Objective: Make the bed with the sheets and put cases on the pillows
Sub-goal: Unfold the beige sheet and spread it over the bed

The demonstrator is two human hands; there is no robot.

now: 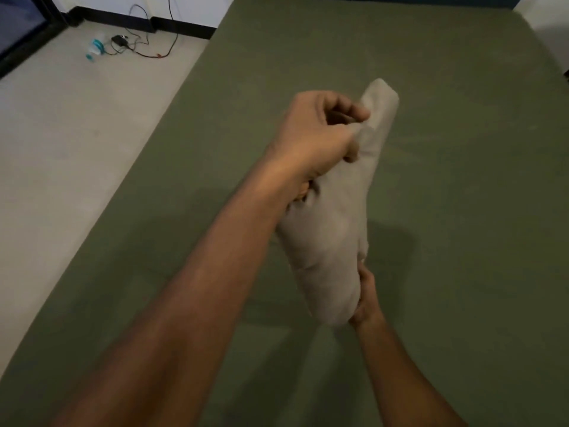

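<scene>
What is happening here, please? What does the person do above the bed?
A person holds a folded beige cloth in the air above the green bed. The left hand grips its far end and the right hand grips its near end. I cannot tell whether the cloth is a sheet or a pillowcase. No pillow is in view. Some cables lie on the floor beside the bed.

Dim room, soft blur, wide-angle edge distortion
</scene>
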